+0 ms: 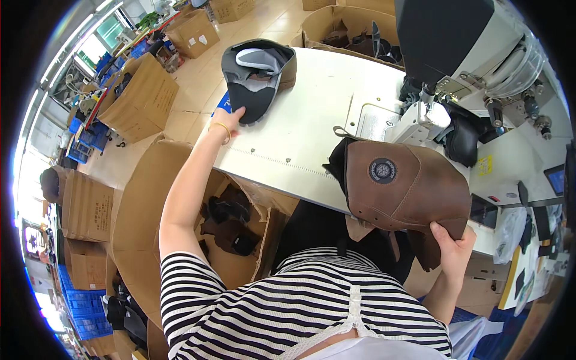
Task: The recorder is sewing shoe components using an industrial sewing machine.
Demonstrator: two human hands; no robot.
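Pinched the black tongue [252, 107] of a grey-lined upper [285, 65] with the left hand [228, 118], thumb on top and grip nearly closed, on the white table [318, 90] toward eleven o'clock. Gripped a brown upper [414, 195] at three o'clock by its lower edge with the right hand [456, 243], thumb across the near face; could not tell the finger curl behind it. Seemed to be at a handling step, clear of the sewing machine [444, 42] between one and two o'clock. Called next, by judgement, for a firm right hold and a deliberate choice of drawing in or releasing the left piece. Counted two uppers, one per hand; one round badge [383, 170]; one machine; one bracelet [227, 132]; one carton [144, 204] toward nine o'clock, with at least two dark pieces [235, 240] inside; one back carton [360, 18] at one o'clock, with contents too overlapped to number.
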